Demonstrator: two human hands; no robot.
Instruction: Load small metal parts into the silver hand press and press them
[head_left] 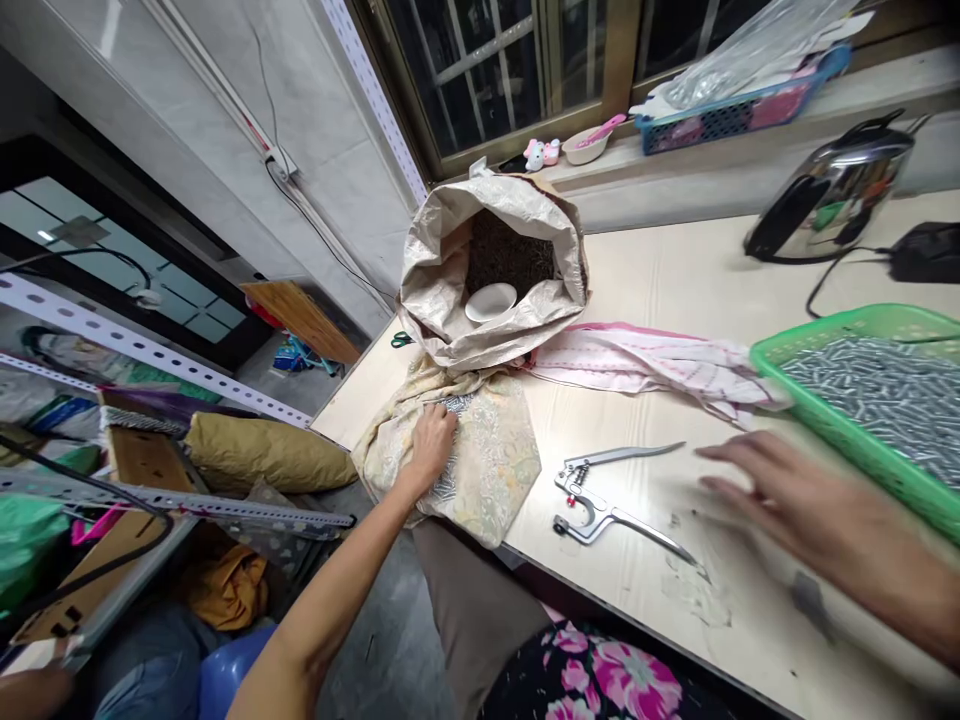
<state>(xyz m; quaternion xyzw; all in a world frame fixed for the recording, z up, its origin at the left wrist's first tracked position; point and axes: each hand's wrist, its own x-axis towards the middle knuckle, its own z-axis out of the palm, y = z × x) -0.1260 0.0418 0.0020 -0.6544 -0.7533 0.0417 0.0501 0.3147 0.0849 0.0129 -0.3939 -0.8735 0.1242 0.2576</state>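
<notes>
Seems a home workroom to me: a kettle (836,195), pliers (598,506) and a green basket (862,450) of metal pieces (881,400) share one surface (660,290).

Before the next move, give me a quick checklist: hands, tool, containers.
1. Left hand at the metal pieces in the patterned cloth: ok.
2. Left-hand grip on a piece: cannot tell, fingertips hidden.
3. Right hand apart from the pliers: ok, though blurred.
4. Pliers handles spread: ok.
5. Cloth lying flat: not ok, bunched near the sack.
6. Green basket holding small metal parts: ok.
</notes>
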